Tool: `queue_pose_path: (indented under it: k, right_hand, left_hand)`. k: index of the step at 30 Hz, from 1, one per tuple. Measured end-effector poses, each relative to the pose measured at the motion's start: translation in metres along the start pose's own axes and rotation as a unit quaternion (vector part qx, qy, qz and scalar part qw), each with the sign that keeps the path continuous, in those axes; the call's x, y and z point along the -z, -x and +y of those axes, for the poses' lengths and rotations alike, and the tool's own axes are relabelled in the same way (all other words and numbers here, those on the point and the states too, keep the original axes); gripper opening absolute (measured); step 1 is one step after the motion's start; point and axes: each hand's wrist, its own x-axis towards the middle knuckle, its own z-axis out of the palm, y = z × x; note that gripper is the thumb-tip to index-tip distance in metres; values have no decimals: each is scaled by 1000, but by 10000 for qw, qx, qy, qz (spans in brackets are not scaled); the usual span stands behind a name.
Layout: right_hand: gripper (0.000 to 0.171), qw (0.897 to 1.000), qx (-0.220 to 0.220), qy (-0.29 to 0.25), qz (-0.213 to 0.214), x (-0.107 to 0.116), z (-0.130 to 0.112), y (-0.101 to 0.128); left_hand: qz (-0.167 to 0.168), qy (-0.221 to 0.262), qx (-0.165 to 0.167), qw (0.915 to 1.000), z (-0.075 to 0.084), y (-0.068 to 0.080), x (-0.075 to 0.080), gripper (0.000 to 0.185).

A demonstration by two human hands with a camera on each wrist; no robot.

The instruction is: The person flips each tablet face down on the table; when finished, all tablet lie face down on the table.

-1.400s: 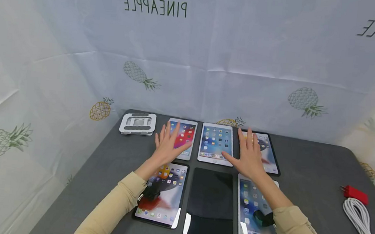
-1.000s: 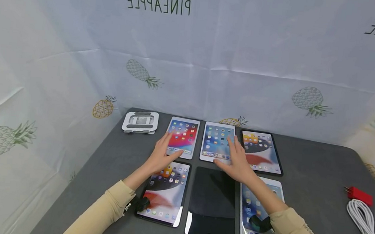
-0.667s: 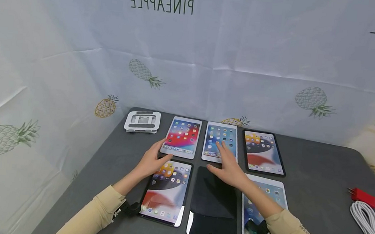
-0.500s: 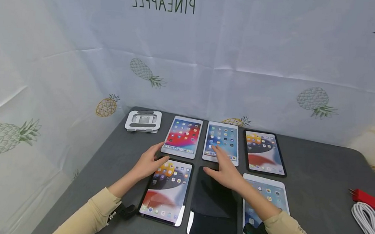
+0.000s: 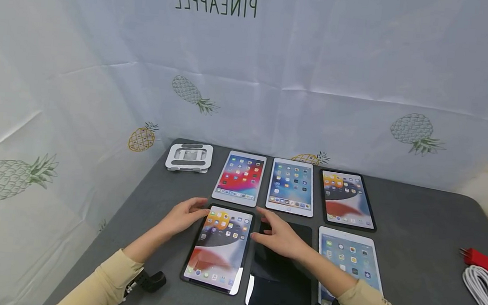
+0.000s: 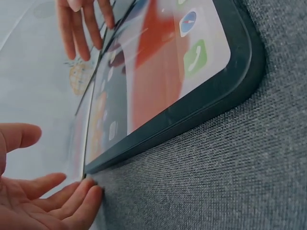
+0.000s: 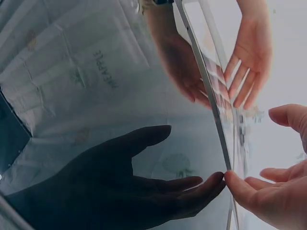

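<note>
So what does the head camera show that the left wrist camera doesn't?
Only the head view shows all six tablets, the white folding stand, the red plug and the coiled white cable. Only the left wrist view shows the black-framed lit tablet's edge lying on the grey fabric table. Both show the left hand beside that tablet.

Two tablets side by side in the near row, flat on the grey mat

Left one, the black-framed lit tablet (image 5: 219,248), showed a home screen with icons and an orange-grey-red wallpaper, long edge running away from the person. Just right of it, the dark tablet (image 5: 282,277) was black-framed, screen off and glossy, home button at the near end, reflecting the backdrop
</note>
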Motion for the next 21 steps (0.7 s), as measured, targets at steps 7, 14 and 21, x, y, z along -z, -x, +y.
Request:
queue_pose_path:
  k: [7, 14, 21]
  right_hand:
    - [72, 9960, -501, -684, -294, -10, -9, 6]
    - [81, 9752, -1251, -1762, -476, -15, -21, 17]
    - [83, 9412, -1532, -2871, -912, -16, -27, 24]
  left_hand:
    - [-567, 509, 516, 9958, 3, 7, 5, 52]
    - [-1026, 893, 982, 9858, 5, 12, 10, 53]
    - [-1430, 1162, 987, 9779, 2, 15, 15, 48]
